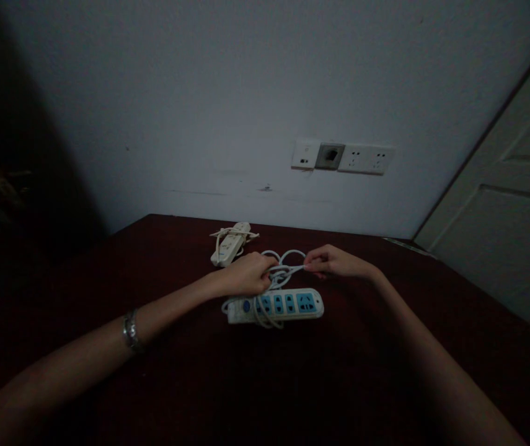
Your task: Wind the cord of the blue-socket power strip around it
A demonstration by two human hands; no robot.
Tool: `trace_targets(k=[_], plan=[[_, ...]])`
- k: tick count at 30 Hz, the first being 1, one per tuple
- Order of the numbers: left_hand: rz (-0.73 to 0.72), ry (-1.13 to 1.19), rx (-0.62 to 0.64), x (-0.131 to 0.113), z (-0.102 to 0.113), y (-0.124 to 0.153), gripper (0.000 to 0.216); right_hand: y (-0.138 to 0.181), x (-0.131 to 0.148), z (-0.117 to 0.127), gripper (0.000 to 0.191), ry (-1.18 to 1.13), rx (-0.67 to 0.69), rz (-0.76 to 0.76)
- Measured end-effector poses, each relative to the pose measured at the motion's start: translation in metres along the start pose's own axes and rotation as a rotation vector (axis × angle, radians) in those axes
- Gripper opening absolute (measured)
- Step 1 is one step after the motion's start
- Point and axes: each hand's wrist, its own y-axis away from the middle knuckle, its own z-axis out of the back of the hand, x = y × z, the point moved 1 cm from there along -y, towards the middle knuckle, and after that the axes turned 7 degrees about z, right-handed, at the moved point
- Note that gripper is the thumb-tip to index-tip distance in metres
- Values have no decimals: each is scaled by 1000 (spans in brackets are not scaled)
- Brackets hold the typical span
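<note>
In the head view, the left grip [251, 274] is clamping the white cord [287, 269], the right grip [336, 261] pinching it, just beyond the power strip [284, 303] over the tabletop [176, 384]; likely it's flexing lightly, loop crossings offering best hold.

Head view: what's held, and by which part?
White cord of the blue-socketed power strip: left grip closes on its bundled loops at their left side; right grip pinches it at their right end.

White power strip [287, 315]; blue sockets [278, 303]; white cord [287, 269]; dark-red table [176, 248]
</note>
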Motion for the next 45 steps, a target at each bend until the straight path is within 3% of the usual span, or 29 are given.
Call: trace_targets(k=[10, 17, 21, 24, 28, 31, 33, 35, 37, 40, 45], plan=[[46, -321, -18, 7, -13, 11, 23, -4, -37, -8, 32, -148, 32, -17], [6, -454, -107, -1, -10, 21, 25, -3, -29, -6, 30, -109, -4, -9], [165, -309, -152, 7, -8, 22, 26, -7, -23, -6, 29, -99, -38, -7], [331, -131, -59, 12, -8, 22, 36, -10, -29, -9, 31, -121, -41, -39], [418, -16, 29, 4, -9, 26, 50, -13, -36, -12, 32, -104, -44, -80], [293, -38, -83, -2, -7, 29, 42, -11, -33, -13, 31, -97, -53, -100], [41, -95, -137, -3, -5, 28, 33, -10, -29, -13, 31, -98, -55, -94], [-215, -174, -141, -3, -2, 26, 39, -9, -24, -12, 32, -95, -49, -84], [-352, -251, -135, -3, -1, 20, 44, -10, -21, -13, 32, -89, -47, -70], [-394, -329, -140, -2, -2, 9, 33, -11, -20, -13, 31, -90, -48, -58], [-386, -327, -32, 11, -4, 2, 22, -8, -28, -10, 33, -67, -44, -67]])
